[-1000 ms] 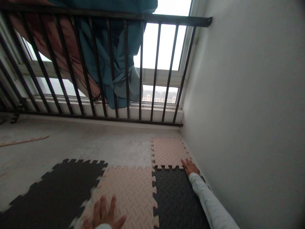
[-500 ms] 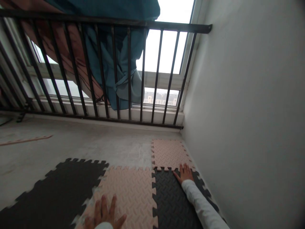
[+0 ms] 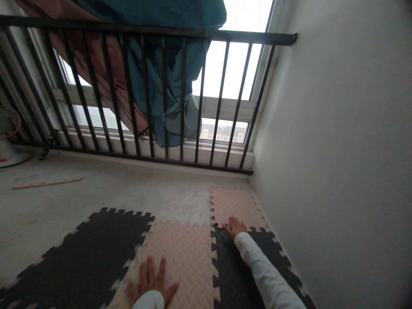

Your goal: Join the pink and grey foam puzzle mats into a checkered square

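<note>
My left hand point(image 3: 152, 279) rests with spread fingers on a pink foam puzzle mat point(image 3: 186, 253) in the middle of the floor. My right hand point(image 3: 235, 227) lies over the seam between a far pink foam mat point(image 3: 236, 204) and a black foam mat point(image 3: 228, 270), its fingers stretched out on the pink one. The far mat's near edge meets the black mat's toothed edge, partly hidden by my right hand. At the left lies another black foam mat point(image 3: 86, 257), beside the middle pink mat.
A white wall point(image 3: 337, 150) rises at the right along the mats. Black railing point(image 3: 144, 94) stands before the window, with blue cloth point(image 3: 174, 77) and pink cloth behind it. A thin pinkish strip point(image 3: 48, 183) lies on the grey floor at left, near a round white object point(image 3: 13, 154).
My right hand has moved left along the seam between the far pink mat and the black mat. My left hand stays on the middle pink mat. The view has shifted slightly left.
</note>
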`<state>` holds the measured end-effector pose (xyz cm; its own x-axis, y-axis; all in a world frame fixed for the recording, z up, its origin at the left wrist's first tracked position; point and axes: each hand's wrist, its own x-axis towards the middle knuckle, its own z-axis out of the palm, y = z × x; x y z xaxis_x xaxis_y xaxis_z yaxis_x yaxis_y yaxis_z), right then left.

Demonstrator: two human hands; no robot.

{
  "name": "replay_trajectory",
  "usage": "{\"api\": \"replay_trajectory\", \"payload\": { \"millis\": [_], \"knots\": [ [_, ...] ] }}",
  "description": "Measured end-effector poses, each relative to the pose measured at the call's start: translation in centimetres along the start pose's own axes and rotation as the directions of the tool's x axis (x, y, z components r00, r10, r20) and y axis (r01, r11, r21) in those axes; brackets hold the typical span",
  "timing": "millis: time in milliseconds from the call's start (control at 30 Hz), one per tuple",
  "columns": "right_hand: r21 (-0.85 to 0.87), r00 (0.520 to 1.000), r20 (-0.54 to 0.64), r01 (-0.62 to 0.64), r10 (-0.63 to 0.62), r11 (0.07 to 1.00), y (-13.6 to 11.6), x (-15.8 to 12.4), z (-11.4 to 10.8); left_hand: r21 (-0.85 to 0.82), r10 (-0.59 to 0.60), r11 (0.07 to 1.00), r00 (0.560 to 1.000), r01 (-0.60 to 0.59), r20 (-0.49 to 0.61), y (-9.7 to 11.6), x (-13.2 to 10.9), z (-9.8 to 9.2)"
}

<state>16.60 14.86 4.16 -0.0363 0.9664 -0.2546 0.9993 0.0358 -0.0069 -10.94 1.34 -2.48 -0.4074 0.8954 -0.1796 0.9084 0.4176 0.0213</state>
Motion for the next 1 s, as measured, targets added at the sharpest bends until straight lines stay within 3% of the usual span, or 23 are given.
{"api": "replay_trajectory", "payload": {
  "millis": [100, 200, 367, 467, 533, 600, 733, 800, 867, 1000],
  "knots": [
    [0.019, 0.989, -0.089, 0.121, -0.119, 0.992, -1.4, -0.5, 0.6, -0.011, 0.028, 1.000, 0.998, -0.028, -0.047, -0.1, -0.3, -0.4],
    [0.031, 0.977, -0.059, 0.205, -0.203, 0.978, -2.5, -0.8, 1.6, 0.013, 0.015, 1.000, 1.000, -0.015, 0.015, 0.1, -0.5, -1.2],
    [0.079, 0.979, 0.103, 0.166, -0.173, 0.983, -3.1, 0.0, 0.0, 0.038, -0.018, 0.999, 0.991, 0.013, 0.130, 0.9, -1.4, -3.8],
    [0.085, 0.985, 0.103, 0.127, -0.135, 0.988, -2.5, -0.6, -0.6, -0.022, 0.050, 0.999, 0.976, -0.046, 0.211, 0.3, -1.5, -5.5],
    [0.075, 0.991, 0.082, 0.096, -0.102, 0.993, -1.0, -1.8, 0.2, -0.091, 0.171, 0.984, 0.954, -0.153, 0.246, -1.4, -1.0, -6.5],
    [0.041, 0.998, 0.053, 0.025, -0.028, 0.999, 1.6, -3.0, 1.9, -0.132, 0.276, 0.959, 0.933, -0.251, 0.232, -4.4, -0.4, -7.4],
    [0.011, 0.998, -0.052, 0.033, -0.033, 0.999, 7.7, -4.3, 6.3, -0.057, 0.240, 0.970, 0.963, -0.235, 0.118, -11.8, 0.0, -8.3],
    [0.026, 0.992, -0.121, 0.024, -0.021, 0.999, 9.5, -4.6, 7.9, -0.008, 0.265, 0.964, 0.959, -0.265, 0.099, -14.1, -0.1, -8.6],
    [0.042, 0.989, -0.151, -0.007, 0.013, 0.999, 9.9, -4.7, 8.6, 0.031, 0.302, 0.951, 0.946, -0.307, 0.115, -14.8, -0.1, -8.9],
    [0.064, 0.988, -0.125, -0.087, 0.094, 0.994, 8.6, -4.6, 7.9, 0.128, 0.264, 0.948, 0.946, -0.290, 0.190, -13.2, 0.9, -9.5]
  ]
}}
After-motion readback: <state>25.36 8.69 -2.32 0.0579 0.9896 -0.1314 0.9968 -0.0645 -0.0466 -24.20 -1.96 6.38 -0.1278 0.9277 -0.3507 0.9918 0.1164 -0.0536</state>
